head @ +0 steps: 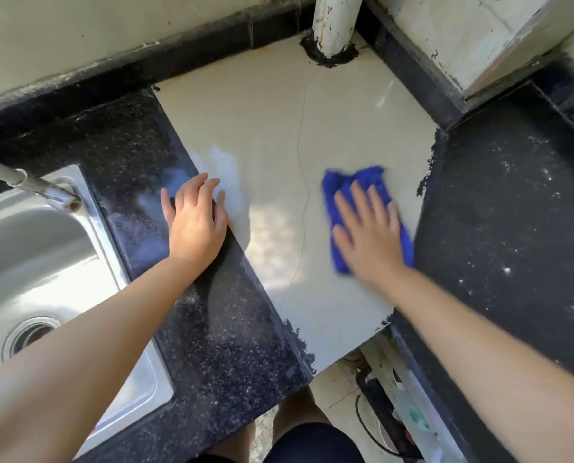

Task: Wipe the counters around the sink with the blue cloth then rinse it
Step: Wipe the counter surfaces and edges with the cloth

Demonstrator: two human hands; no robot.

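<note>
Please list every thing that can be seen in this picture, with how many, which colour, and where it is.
blue cloth: one, blue, flat on the cream tile under the right hand.
cream tile: one, cream, cracked, between the two dark counters.
dark counters: two, black speckled, left and right of the tile.
sink: one, steel, far left.
tap: one, metal, over the sink.
pipe: one, white, at the tile's back.
left hand: one, resting flat on the left counter's edge.
right hand: one, fingers straight, pressing the cloth.

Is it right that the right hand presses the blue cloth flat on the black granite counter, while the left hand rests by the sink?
Not quite. In the head view the right hand presses the blue cloth on the beige tile, not the black granite. The left hand does rest beside the sink.
</note>
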